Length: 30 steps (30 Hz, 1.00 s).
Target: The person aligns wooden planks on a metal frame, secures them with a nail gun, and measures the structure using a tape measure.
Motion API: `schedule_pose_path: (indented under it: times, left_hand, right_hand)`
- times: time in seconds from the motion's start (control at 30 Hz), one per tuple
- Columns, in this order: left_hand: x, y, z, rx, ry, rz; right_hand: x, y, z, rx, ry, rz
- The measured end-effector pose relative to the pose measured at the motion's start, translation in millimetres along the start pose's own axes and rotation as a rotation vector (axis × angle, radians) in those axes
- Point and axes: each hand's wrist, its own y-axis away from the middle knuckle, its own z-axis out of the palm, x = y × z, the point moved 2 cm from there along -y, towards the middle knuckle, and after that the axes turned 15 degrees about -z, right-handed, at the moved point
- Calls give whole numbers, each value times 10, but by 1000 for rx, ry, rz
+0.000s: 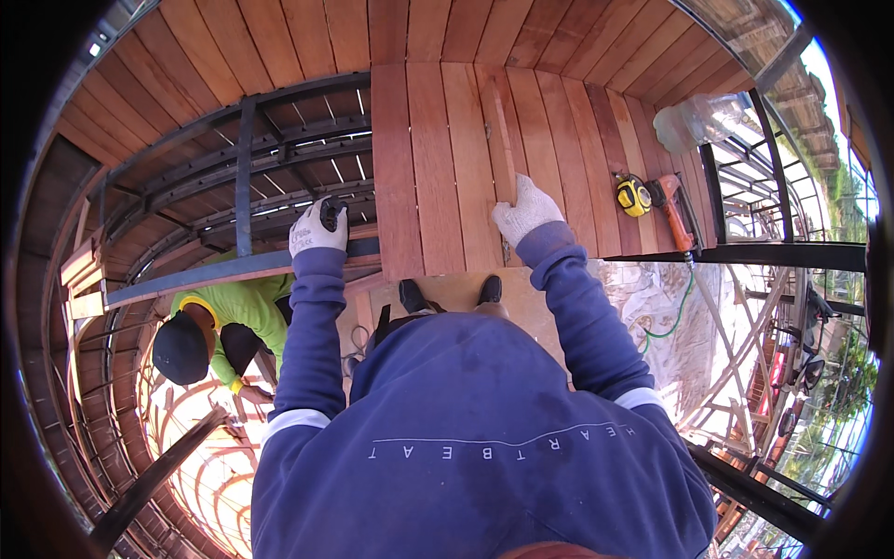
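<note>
A: How's the grip?
B: The right hand (528, 212) grips the near end of the wood strip (500, 130), which points to twelve over the boards (419, 168). The left hand (313, 230), at nine from the right, is curled at a small dark thing (331, 213); I can't tell whether it's gripping that.
A: And handling the strip well?
B: I'd sight along its edge for straightness, and swing it clear of the tape measure (634, 197) and nail gun (677, 214) at three.
</note>
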Motion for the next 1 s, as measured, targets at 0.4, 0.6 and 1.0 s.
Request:
schedule_pose_path:
  times: [0.4, 0.6, 1.0]
  left_hand:
    - [36, -8, -8, -35, -30, -16]
    - [-39, -23, 57, -23, -59, -22]
    - [48, 9, -21, -47, -47, -22]
  right_hand:
    - [31, 29, -19, 196, 54, -36]
    - [-191, 122, -110, 234, -149, -66]
    - [-365, 76, 180, 143, -94, -147]
